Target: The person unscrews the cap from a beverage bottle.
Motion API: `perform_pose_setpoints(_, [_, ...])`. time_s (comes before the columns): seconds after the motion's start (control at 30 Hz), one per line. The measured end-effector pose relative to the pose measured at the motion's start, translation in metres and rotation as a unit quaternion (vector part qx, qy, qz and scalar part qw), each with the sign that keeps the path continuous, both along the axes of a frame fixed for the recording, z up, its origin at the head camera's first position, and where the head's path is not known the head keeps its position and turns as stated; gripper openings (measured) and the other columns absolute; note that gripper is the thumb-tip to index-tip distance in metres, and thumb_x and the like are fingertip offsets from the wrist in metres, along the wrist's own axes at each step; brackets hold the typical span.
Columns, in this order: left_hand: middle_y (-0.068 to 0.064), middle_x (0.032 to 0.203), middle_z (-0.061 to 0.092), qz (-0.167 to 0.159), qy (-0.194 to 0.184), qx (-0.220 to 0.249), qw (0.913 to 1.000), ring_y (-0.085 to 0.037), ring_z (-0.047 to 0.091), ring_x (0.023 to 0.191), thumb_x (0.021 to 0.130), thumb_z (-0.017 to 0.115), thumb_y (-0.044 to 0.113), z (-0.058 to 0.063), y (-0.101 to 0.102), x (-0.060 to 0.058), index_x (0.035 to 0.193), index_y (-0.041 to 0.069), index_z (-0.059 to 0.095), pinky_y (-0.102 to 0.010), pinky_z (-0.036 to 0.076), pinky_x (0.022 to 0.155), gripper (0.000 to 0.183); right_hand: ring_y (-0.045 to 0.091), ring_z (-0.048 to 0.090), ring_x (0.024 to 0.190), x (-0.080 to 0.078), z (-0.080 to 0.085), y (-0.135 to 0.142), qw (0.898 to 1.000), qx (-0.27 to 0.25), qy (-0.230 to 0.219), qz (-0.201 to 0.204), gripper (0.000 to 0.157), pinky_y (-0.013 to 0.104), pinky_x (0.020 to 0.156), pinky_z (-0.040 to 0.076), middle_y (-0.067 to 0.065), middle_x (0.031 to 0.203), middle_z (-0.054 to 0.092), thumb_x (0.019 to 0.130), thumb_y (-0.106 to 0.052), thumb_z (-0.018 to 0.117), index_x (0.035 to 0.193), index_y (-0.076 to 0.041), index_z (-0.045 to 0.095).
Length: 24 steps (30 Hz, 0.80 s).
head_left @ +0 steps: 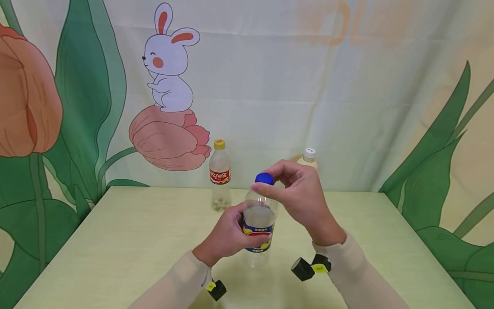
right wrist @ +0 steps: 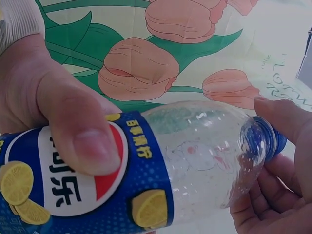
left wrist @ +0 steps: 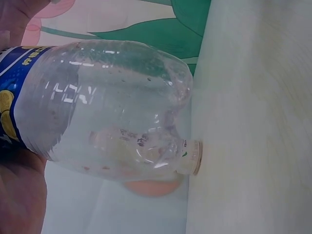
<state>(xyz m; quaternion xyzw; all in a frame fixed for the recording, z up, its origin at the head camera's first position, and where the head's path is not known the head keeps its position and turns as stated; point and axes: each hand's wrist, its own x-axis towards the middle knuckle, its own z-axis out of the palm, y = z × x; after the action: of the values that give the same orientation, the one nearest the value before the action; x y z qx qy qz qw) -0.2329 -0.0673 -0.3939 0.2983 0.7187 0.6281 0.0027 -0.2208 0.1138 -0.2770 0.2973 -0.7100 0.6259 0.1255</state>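
A clear plastic bottle with a blue label bearing lemon pictures is held upright above the table. My left hand grips it around the label, thumb across the front. In the right wrist view that thumb presses on the label. At the top, my right hand pinches the blue cap between thumb and fingers; the cap sits on the bottle's neck. The left wrist view shows the bottle's lower part, see-through, with its base off the tabletop.
A yellow-capped bottle with a red label stands at the table's back, left of the held bottle. Behind my right hand is a white-capped bottle, mostly hidden. The pale table ends at a printed curtain.
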Motion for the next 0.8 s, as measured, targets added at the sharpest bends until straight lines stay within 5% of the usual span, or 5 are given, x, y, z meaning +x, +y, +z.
perform_pose_setpoints(0.8, [-0.012,0.118,0.071,-0.030,-0.020,-0.002,0.9993,-0.027,0.068,0.106,0.081,0.087,0.013,-0.002,-0.003,-0.001,0.130,0.015,0.062,-0.045,0.057,0.095,0.055,0.024,0.070,0.088,-0.013,0.001,0.010,0.996,0.060,0.004,0.060,0.027,0.033,0.082,0.061,-0.001,0.095,0.076,0.083,-0.021,0.087,0.101,-0.003,0.079])
